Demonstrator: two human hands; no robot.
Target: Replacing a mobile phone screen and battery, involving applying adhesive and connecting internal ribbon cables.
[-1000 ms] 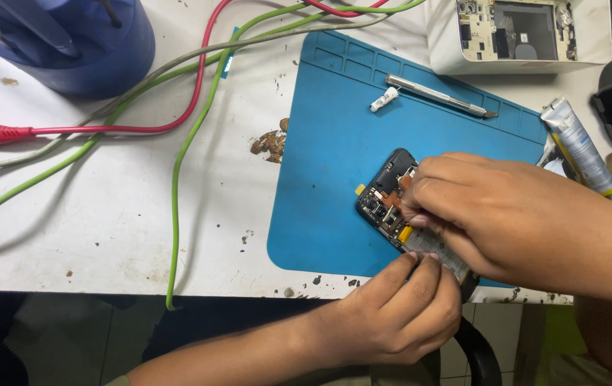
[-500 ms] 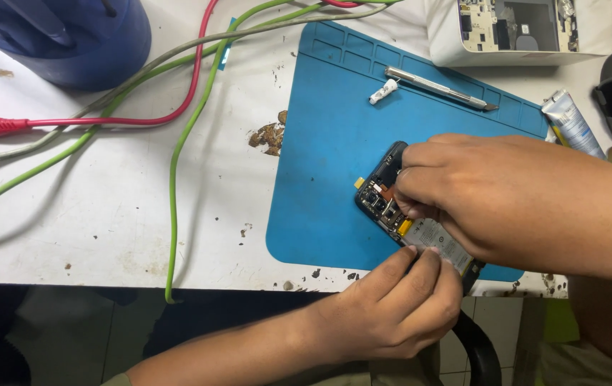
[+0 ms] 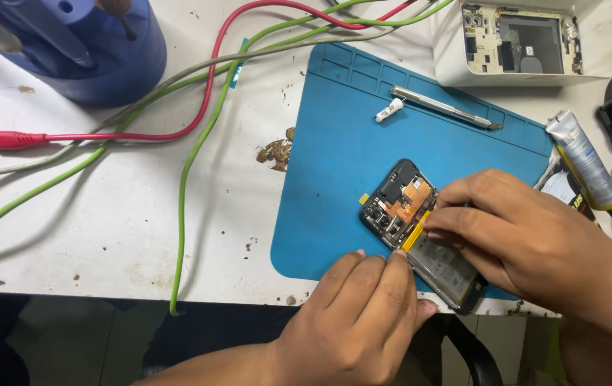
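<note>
On a blue work mat [image 3: 334, 157] at the counter's [image 3: 106, 214] near edge, an opened phone [image 3: 420, 232] lies with its back off, circuit board and battery exposed. A person's left hand [image 3: 363, 322] presses its fingers, held together, against the phone's near side, while the right hand [image 3: 520, 236] curls its fingertips onto the battery's yellow strip. Farther off on the mat lies a metal tool [image 3: 442, 107]; green and red cables [image 3: 199, 121] trail left.

light: bright, even overhead | shadows: soft | focus: sharp | glare: slight
</note>
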